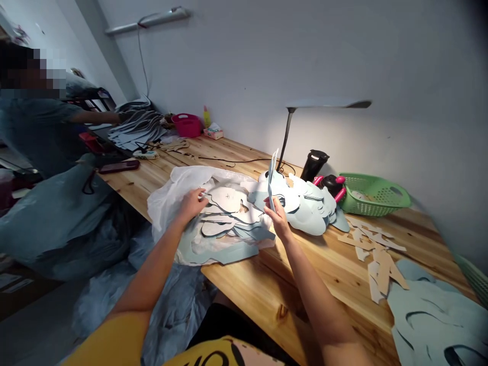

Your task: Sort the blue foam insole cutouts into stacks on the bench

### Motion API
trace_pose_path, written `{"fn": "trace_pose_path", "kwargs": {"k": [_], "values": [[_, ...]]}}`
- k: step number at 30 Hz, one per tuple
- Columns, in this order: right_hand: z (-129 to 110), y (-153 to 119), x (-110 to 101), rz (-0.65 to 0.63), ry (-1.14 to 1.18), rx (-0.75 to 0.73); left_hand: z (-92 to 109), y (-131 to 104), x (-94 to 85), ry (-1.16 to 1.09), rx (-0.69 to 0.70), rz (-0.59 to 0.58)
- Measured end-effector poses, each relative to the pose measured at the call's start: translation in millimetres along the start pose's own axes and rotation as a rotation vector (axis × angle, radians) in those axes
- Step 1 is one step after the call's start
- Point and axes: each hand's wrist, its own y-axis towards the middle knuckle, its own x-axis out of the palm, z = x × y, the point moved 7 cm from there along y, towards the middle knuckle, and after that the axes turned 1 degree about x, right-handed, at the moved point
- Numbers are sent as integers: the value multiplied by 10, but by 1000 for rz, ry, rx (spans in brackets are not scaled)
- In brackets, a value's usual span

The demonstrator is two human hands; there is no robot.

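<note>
My right hand [278, 217] grips a few thin pale-blue cut-out pieces [272, 178], held upright on edge above the table. With its fingers closed at the left edge of a whitish cut-out piece [225, 198], my left hand [193, 204] is over a loose pile. Under that piece, more flat cut-outs [221, 226] lie overlapped on a crumpled white plastic bag [168, 190]. Just beyond my right hand spreads another heap of pale-blue cut-outs [310, 211]. Their material looks like thin sheet, but I cannot tell which.
The wooden table [267, 284] carries a desk lamp [285, 137], a black cup [314, 162], a green basket [375, 195], tan strips [381, 264] and large pale sheets [438, 320]. A pink basket [186, 125] and phone [120, 166] are leftward, near another person [34, 122].
</note>
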Motion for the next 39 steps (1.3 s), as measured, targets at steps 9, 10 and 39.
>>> {"fn": "trace_pose_path", "kwargs": {"k": [9,10,39], "values": [[-180,-48,188,-69,-45,-45,130,0,144,90,60,21],[-191,-64,191,-65,-46,-54,196,-11,201,89,131,-31],[-493,-1291,-1224,172,-80,156,1513,-1332,-47,62,805,-35]]}}
